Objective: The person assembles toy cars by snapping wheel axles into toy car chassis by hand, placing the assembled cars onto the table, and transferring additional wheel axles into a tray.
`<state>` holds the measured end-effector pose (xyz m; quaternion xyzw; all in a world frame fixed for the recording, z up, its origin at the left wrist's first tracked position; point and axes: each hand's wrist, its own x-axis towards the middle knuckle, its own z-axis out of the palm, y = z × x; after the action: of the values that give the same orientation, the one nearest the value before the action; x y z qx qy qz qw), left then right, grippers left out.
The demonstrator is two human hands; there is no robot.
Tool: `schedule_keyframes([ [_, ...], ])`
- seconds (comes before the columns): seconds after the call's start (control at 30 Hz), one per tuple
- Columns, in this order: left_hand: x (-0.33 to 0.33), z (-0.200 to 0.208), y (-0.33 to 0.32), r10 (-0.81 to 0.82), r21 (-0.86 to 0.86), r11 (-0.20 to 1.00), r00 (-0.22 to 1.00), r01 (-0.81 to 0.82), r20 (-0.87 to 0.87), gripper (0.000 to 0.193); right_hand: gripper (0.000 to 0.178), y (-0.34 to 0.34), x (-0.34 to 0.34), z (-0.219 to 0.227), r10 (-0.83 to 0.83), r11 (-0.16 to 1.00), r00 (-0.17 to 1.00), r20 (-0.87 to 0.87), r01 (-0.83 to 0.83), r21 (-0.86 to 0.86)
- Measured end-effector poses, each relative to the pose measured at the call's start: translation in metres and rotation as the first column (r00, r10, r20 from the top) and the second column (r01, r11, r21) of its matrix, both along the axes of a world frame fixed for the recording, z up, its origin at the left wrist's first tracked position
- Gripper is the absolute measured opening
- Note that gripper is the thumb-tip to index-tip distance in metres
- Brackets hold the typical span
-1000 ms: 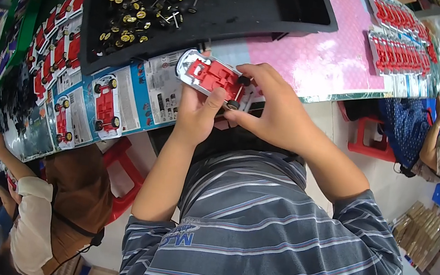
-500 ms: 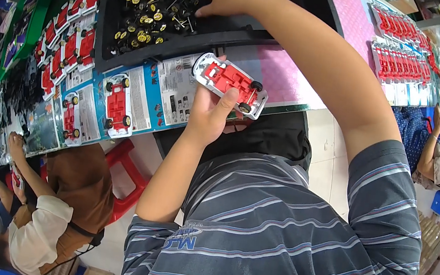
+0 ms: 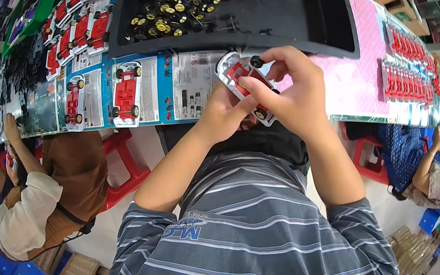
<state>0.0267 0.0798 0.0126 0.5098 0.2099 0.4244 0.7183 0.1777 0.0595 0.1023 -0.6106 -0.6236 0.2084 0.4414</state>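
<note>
My left hand is closed round a toy car body with a white shell and a red underside, turned bottom up. One axle with black wheels sits across the car's end nearer me. Above the car's other end, my right hand pinches a wheel axle, one black wheel showing at the fingertips. The right thumb lies over the red underside and hides part of it. Beyond the hands, a black tray holds many loose wheel axles with black and gold wheels.
Two wheeled toy cars lie bottom up on printed sheets at my left, with rows of more cars past them. A green-edged bin stands far left. Red parts are lined up on the right. Seated co-workers flank me; a red stool stands left.
My right hand has come back from the tray to the car with a wheel axle. My left hand and the car have shifted slightly right.
</note>
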Motion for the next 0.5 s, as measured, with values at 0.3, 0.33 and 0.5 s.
schedule_keyframes([
  [0.3, -0.007, 0.006, -0.003, -0.076, 0.035, 0.996, 0.984, 0.082, -0.160, 0.045, 0.046, 0.007, -0.004, -0.008, 0.037, 0.998, 0.996, 0.078, -0.033, -0.047],
  [0.33, -0.007, 0.005, -0.002, -0.084, 0.045, 0.995, 0.983, 0.093, -0.166, 0.045, 0.048, 0.008, -0.002, -0.009, 0.047, 0.999, 0.995, 0.084, -0.045, -0.024],
  [0.5, -0.007, -0.005, 0.001, -0.063, 0.190, 0.977, 0.985, 0.094, -0.159, 0.043, 0.052, 0.005, 0.001, -0.009, 0.098, 0.995, 0.994, 0.040, -0.097, -0.025],
])
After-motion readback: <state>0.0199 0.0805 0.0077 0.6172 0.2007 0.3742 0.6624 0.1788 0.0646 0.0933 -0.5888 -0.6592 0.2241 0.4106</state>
